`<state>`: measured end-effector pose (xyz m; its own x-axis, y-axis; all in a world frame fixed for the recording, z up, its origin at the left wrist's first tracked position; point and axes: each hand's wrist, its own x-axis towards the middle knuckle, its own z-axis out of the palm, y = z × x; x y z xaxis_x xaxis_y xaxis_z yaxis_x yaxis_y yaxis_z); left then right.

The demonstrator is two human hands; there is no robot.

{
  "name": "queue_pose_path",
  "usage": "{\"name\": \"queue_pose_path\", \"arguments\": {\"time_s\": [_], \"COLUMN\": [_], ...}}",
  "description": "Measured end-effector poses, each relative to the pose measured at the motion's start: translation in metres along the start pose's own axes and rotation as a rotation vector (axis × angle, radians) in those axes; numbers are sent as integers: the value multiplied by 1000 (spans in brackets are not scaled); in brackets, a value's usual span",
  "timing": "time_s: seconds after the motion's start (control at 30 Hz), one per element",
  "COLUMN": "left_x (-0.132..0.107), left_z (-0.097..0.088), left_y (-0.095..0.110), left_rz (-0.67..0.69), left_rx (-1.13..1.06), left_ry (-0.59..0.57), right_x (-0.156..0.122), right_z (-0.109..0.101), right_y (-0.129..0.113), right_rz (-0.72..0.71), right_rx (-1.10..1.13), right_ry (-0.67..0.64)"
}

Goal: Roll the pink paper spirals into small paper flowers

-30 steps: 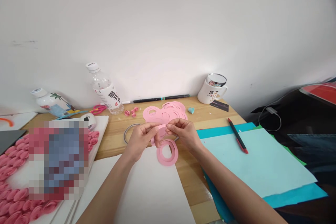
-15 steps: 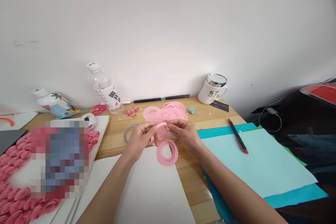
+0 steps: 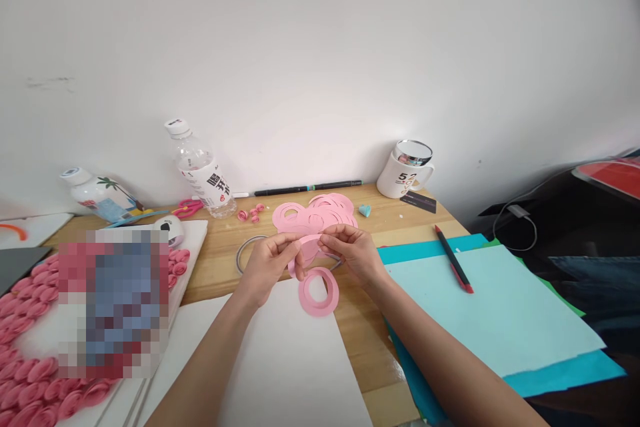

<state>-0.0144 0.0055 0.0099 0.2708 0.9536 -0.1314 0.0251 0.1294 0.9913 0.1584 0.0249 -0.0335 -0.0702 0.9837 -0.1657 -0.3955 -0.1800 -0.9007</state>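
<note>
Between my two hands is a pink paper strip (image 3: 310, 242), held up over the table. My left hand (image 3: 273, 263) pinches its left end with thumb and fingertips. The right end sits in the pinched fingers of my right hand (image 3: 353, 250). Just below hangs or lies a pink paper ring (image 3: 319, 291), in front of a white sheet (image 3: 280, 353); whether it joins the strip I cannot tell. Behind my hands lies a pile of pink paper rings (image 3: 330, 210). Several small rolled pink paper roses (image 3: 253, 213) rest left of that pile.
At left, pink paper roses (image 3: 40, 307) cover a white board, partly blurred out. A water bottle (image 3: 203, 173), black pens (image 3: 307, 188) and a lidded mug (image 3: 405, 170) stand or lie along the wall. Blue sheets (image 3: 500, 313) with a black-and-red pen (image 3: 453, 260) are at right.
My right hand has shifted slightly to the right along the strip, and more of the strip shows between my hands. My left hand stays almost where it was.
</note>
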Motion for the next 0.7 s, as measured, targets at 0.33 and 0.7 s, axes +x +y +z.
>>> {"name": "queue_pose_path", "arguments": {"time_s": [0.33, 0.7], "left_x": [-1, 0], "left_z": [0, 1], "left_y": [1, 3], "left_rz": [-6, -19], "left_rx": [-36, -51], "left_ry": [-7, 23], "right_x": [0, 1], "right_z": [2, 1], "right_y": [-1, 0], "right_rz": [-43, 6], "right_rx": [101, 147], "right_ry": [78, 45]}}
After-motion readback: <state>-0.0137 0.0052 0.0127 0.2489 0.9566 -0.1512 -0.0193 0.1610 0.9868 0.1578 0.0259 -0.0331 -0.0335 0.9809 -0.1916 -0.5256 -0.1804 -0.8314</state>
